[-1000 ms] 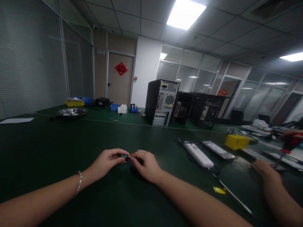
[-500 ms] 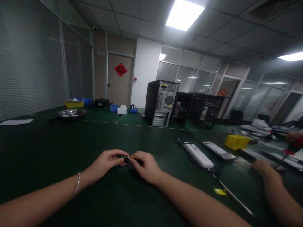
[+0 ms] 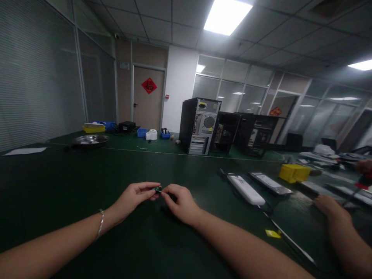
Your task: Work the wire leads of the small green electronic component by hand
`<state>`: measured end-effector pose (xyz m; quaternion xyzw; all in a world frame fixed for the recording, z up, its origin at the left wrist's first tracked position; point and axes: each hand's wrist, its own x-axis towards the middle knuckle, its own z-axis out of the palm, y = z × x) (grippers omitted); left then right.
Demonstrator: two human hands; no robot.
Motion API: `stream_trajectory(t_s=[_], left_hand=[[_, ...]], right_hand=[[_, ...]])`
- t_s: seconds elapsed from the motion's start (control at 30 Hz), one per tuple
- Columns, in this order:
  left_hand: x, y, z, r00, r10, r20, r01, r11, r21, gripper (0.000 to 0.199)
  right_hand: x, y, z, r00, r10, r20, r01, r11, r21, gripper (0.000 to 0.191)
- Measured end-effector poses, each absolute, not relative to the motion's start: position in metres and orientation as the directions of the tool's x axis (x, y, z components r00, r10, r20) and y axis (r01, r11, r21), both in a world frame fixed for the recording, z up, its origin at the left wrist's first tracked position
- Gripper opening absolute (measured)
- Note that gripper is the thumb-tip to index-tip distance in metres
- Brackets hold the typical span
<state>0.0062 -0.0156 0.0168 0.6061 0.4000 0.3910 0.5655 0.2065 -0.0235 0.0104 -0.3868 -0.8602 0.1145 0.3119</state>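
Observation:
Between the thumb and fingers of my left hand [image 3: 138, 195] is a small green circuit board [image 3: 157, 189] with dark parts on it. My right hand [image 3: 178, 201] meets it from the right, thumb and index finger pinched at the board's edge. A thin pale sliver shows at those fingertips, too small to name. Both hands are just above the green table [image 3: 122, 240], close to each other.
Right of my hands lie a white power strip [image 3: 245, 188], a hard drive [image 3: 270, 183] and a yellow bin [image 3: 294, 173]. A co-worker's hand [image 3: 328, 205] rests farther right, near a red-handled screwdriver [image 3: 364, 180]. Computer cases [image 3: 200, 126] and a metal dish [image 3: 90, 140] stand behind.
The circuit board has turned and shifted slightly right in my left hand's fingers. My right hand's fingertips remain at its edge. The whole view has shifted a little.

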Motion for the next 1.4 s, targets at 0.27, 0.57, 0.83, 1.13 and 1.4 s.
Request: stream_trajectory(t_s=[0.27, 0.57, 0.83, 1.13, 1.4], left_hand=[[0.004, -0.011, 0.010, 0.485, 0.874, 0.032, -0.024, -0.023, 0.999, 0.030], [0.003, -0.009, 0.008, 0.536, 0.843, 0.052, -0.007, -0.057, 0.998, 0.030], [0.005, -0.009, 0.005, 0.459, 0.880, 0.122, -0.102, -0.084, 0.991, 0.021], [0.005, -0.013, 0.013, 0.427, 0.899, 0.092, -0.009, -0.098, 0.995, 0.025], [0.007, -0.014, 0.011, 0.389, 0.909, 0.147, 0.055, -0.183, 0.982, 0.023]], right_hand=[[0.206, -0.023, 0.009, -0.492, 0.737, 0.465, 0.595, 0.674, -0.438, 0.021], [0.205, -0.026, 0.011, -0.522, 0.723, 0.452, 0.608, 0.688, -0.396, 0.021], [0.204, -0.025, 0.013, -0.460, 0.779, 0.427, 0.663, 0.621, -0.418, 0.028], [0.204, -0.022, 0.009, -0.510, 0.757, 0.408, 0.711, 0.638, -0.296, 0.028], [0.204, -0.023, 0.009, -0.523, 0.754, 0.398, 0.706, 0.645, -0.293, 0.026]])
